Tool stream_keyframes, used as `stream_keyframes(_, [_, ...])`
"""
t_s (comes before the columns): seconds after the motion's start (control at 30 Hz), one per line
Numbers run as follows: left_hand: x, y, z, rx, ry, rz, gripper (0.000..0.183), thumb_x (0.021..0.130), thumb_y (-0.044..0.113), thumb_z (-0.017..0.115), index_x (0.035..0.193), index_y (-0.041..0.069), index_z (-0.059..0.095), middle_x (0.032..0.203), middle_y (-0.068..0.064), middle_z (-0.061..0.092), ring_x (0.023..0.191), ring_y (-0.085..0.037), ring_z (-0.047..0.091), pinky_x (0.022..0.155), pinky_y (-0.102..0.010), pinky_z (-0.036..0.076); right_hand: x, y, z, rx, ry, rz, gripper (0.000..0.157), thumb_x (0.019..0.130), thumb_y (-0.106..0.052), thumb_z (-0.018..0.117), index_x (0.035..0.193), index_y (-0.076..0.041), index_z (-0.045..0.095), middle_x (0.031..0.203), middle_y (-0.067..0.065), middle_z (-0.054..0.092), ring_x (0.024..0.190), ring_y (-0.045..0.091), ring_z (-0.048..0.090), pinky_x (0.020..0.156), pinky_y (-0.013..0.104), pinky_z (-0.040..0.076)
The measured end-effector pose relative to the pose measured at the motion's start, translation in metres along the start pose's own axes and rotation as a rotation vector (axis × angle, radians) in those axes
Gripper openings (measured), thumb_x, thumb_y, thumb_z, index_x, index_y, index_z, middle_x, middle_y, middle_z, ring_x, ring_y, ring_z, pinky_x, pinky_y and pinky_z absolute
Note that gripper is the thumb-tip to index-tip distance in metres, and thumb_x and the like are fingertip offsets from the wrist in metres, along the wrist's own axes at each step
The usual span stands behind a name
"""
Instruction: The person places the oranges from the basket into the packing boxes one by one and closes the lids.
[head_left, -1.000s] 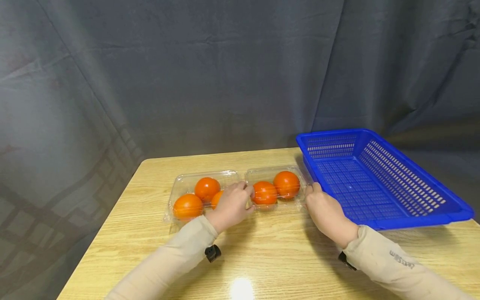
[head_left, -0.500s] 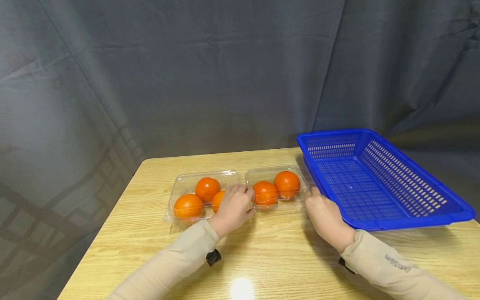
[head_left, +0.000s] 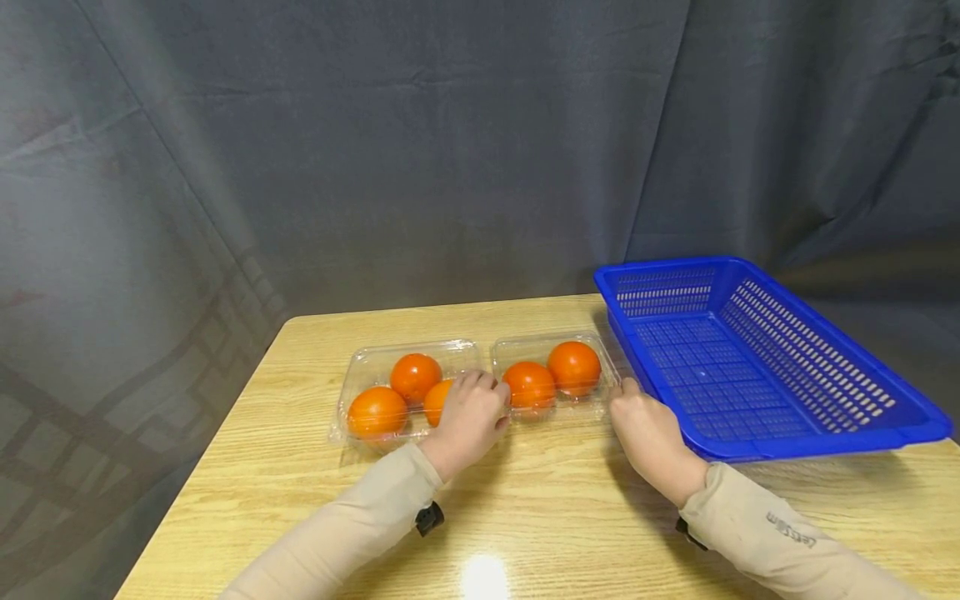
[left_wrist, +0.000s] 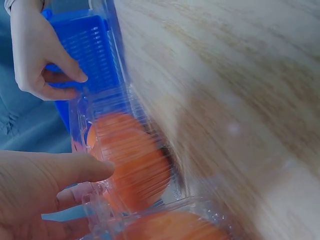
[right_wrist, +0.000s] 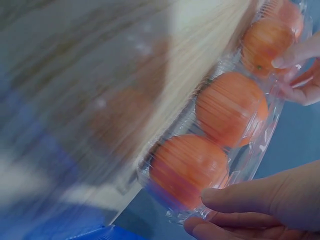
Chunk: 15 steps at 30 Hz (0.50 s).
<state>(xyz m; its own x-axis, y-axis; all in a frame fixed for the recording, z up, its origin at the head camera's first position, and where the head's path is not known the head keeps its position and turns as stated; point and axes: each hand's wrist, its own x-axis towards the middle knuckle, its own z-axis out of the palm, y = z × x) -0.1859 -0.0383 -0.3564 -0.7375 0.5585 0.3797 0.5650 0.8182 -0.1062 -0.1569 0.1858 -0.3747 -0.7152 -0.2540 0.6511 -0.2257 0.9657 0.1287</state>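
Two clear plastic clamshell containers sit side by side on the wooden table. The left container (head_left: 367,360) has three oranges (head_left: 377,412) showing, one partly hidden behind my left hand. Inside the right container (head_left: 519,344) lie two oranges (head_left: 574,368). My left hand (head_left: 471,421) pinches the right container's left end, where the two containers meet; its thumb (left_wrist: 95,169) lies along the lid edge. At the opposite end, my right hand (head_left: 651,437) pinches the front right corner, its thumb (right_wrist: 235,196) on top and fingers curled below.
A large blue plastic basket (head_left: 772,446) stands at the right, its left wall close beside the right container and my right hand. A grey curtain (head_left: 450,167) hangs behind the wooden table (head_left: 555,517).
Both hands have shifted only slightly at the container's ends, the right one a little toward the near side. The containers, oranges and basket stay practically in place.
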Motion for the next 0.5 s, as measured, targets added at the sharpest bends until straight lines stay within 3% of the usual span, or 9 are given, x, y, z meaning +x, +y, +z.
stream_keyframes(0.27, [-0.002, -0.001, 0.005, 0.028, 0.034, 0.008, 0.021, 0.072, 0.026, 0.079, 0.082, 0.014, 0.065, 0.088, -0.003, 0.068, 0.095, -0.024, 0.061, 0.092, -0.038, 0.049, -0.002, -0.001, 0.003, 0.001, -0.017, 0.017, 0.013, 0.075, 0.01, 0.056, 0.065, 0.003, 0.051, 0.064, 0.012, 0.047, 0.046, 0.028, 0.055, 0.037, 0.039, 0.045])
stream_keyframes(0.5, [-0.003, 0.002, 0.013, 0.103, 0.092, 0.014, 0.025, 0.07, 0.026, 0.08, 0.085, 0.013, 0.067, 0.091, -0.005, 0.07, 0.099, -0.027, 0.063, 0.093, -0.039, 0.05, -0.003, -0.001, 0.007, -0.008, -0.006, 0.012, 0.014, 0.073, 0.012, 0.057, 0.064, 0.002, 0.05, 0.063, 0.011, 0.046, 0.045, 0.028, 0.055, 0.037, 0.039, 0.045])
